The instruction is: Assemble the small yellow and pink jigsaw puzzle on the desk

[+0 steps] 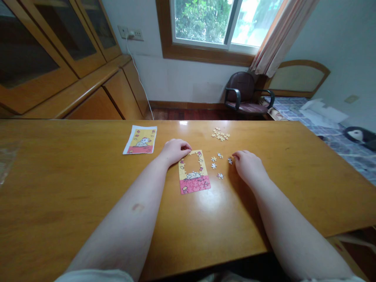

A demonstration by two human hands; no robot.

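A partly assembled jigsaw puzzle (195, 185) lies flat on the table, its border and pink lower part joined around a gap in the upper middle. My left hand (175, 150) rests over its top left corner, fingers curled and closed against the edge, hiding that corner. To the right, my right hand (246, 162) is closed in a pinch, its fingertips at a small white and dark puzzle piece (230, 160). Several loose pieces (214, 166) lie between the puzzle and my right hand. Farther back is a small heap of yellowish pieces (221, 136).
A printed reference picture (141, 141) of a white animal on yellow and pink lies left of the puzzle. The wooden table (88, 219) extends to both sides. Clear plastic (7, 160) lies at the far left. An office chair (242, 92) stands beyond the table, beside a bed.
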